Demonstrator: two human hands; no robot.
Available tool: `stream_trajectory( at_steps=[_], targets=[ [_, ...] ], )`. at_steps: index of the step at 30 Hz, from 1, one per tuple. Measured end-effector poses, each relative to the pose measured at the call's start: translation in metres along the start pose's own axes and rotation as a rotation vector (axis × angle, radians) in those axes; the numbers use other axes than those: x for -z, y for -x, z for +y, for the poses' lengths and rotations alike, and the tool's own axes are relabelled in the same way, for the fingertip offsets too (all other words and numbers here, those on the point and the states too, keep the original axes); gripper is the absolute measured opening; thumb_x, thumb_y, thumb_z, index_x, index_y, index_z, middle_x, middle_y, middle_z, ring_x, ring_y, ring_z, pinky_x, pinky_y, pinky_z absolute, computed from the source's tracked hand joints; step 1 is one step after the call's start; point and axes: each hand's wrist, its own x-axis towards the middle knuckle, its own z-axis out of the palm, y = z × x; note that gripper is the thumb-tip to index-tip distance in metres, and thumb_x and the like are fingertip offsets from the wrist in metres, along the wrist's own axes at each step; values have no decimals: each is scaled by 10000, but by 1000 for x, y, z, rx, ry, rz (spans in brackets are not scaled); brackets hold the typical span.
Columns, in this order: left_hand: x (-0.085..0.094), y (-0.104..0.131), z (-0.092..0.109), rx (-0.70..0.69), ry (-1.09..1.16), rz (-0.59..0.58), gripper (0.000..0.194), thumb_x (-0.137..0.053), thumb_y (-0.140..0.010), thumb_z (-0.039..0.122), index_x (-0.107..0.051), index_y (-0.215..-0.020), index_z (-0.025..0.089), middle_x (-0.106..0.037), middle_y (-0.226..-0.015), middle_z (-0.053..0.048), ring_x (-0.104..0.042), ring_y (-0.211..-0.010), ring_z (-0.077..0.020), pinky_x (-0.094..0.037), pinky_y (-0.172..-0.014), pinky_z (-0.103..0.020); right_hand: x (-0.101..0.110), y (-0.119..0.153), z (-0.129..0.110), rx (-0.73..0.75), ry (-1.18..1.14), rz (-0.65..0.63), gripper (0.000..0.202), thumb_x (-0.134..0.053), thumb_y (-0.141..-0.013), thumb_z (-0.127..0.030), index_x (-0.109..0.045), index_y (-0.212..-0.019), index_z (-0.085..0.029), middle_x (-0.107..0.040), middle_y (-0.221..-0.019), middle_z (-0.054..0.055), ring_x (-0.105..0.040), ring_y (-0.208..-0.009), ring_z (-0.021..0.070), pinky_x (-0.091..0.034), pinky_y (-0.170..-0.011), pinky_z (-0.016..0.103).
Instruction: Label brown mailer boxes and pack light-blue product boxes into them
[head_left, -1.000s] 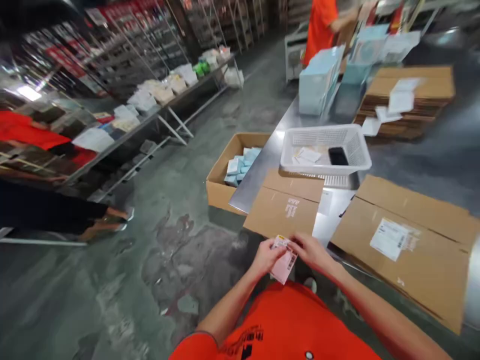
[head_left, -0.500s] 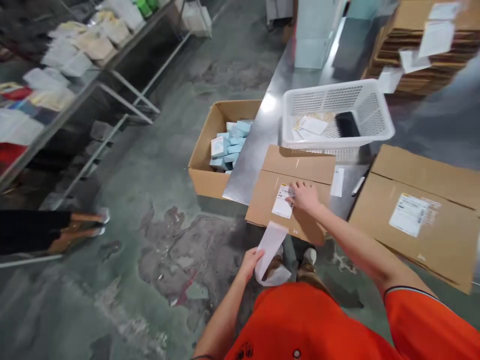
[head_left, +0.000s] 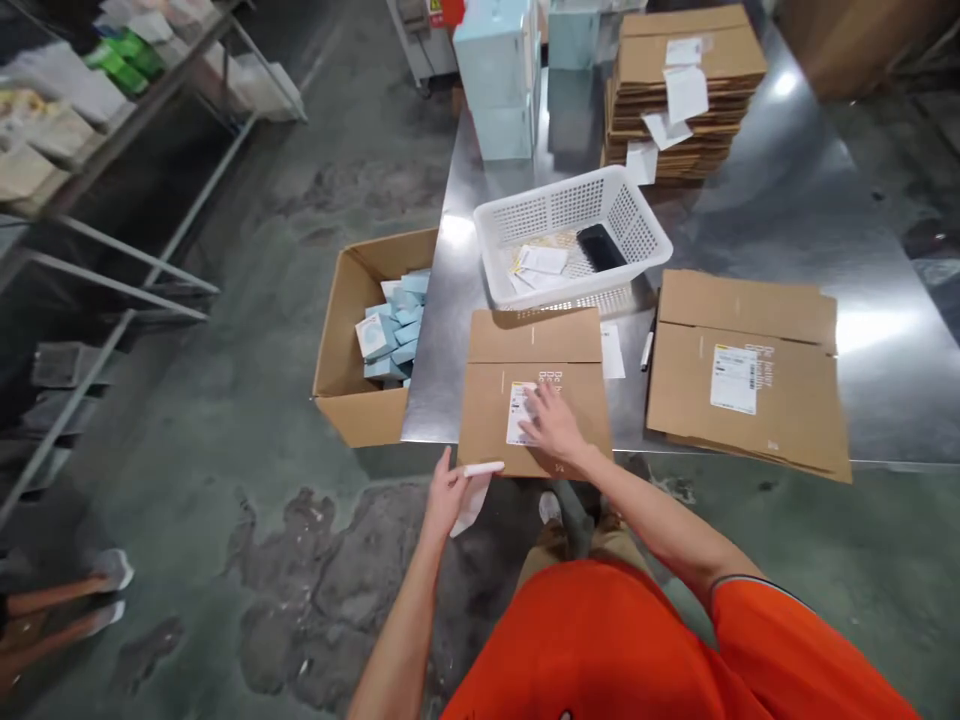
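My right hand (head_left: 553,425) lies with fingers spread on a flat cardboard box (head_left: 487,390), over the right edge of a white printed label (head_left: 517,425). At the box's lower left corner, my left hand (head_left: 446,492) pinches a white paper strip (head_left: 471,505) that hangs below the table edge. The flat box reaches slightly past the front edge of the metal table (head_left: 435,415). Just right of it are a white paper slip (head_left: 612,352) and a marker (head_left: 647,350).
Behind the box stands a white basket (head_left: 570,290) with papers and a black object. More labelled flat cardboard (head_left: 780,400) lies right, with a tall stack (head_left: 675,130) at the back. An open carton (head_left: 360,405) of light-blue boxes stands left. A person's legs (head_left: 56,600) show far left.
The view has shifted, showing more of the table. My left hand has moved up to the box's corner with the strip. My right hand is still on the label, its fingers now spread.
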Motion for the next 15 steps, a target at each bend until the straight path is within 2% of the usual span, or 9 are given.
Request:
stream_trajectory(
  at_steps=[2,4,6,9,11,13,15],
  targets=[
    [-10,-4,5,0,-52,-68,276,-674,-803,401,-801,-918,185,-341,-1636,-89,-385,-1471,-299,-285,-1213,-356,18,21,26,-259,14,99,575,-452,-974,-360,-453,-1449,-34,-437,-1513,250,-393,-1394,343,-316,-1145,486],
    [-16,0,5,-17,-104,-90,269,-661,-821,370,-802,-971,196,-293,-1657,-64,-375,-1478,-297,-290,-1214,-366,30,42,45,-488,7,108,574,-483,-950,-367,-480,-1406,-19,-541,-1392,260,-500,-1259,357,-396,-1064,482],
    [-17,7,3,-21,-154,-75,271,-662,-820,358,-801,-992,200,-305,-1652,-59,-350,-1490,-310,-291,-1216,-403,34,58,52,-563,-34,54,589,-525,-922,-393,-492,-1387,-33,-591,-1319,239,-541,-1179,356,-430,-1016,471],
    [-15,20,2,-20,-182,-29,260,-658,-821,369,-804,-965,209,-413,-1598,-78,-356,-1486,-327,-314,-1206,-443,33,71,45,-513,-106,79,571,-535,-910,-382,-500,-1387,-70,-526,-1409,238,-505,-1247,371,-415,-1039,494],
    [-17,32,2,-46,-153,-16,249,-656,-819,393,-806,-906,214,-552,-1491,-97,-400,-1463,-320,-322,-1207,-448,33,77,37,-411,-230,112,535,-512,-918,-354,-495,-1401,-125,-523,-1422,206,-518,-1255,337,-438,-1029,474],
    [-25,47,4,-93,-91,-64,260,-662,-807,423,-808,-881,222,-657,-1370,-101,-456,-1426,-304,-321,-1211,-440,34,84,35,-297,-374,128,522,-487,-924,-330,-470,-1416,-154,-580,-1358,165,-563,-1208,276,-471,-1005,416],
    [-41,61,9,-108,-20,-121,286,-678,-786,448,-811,-893,219,-670,-1349,-109,-501,-1390,-303,-337,-1202,-432,38,90,42,-289,-375,169,523,-485,-919,-322,-467,-1406,-131,-578,-1364,172,-547,-1236,271,-455,-1034,413]
  ],
)
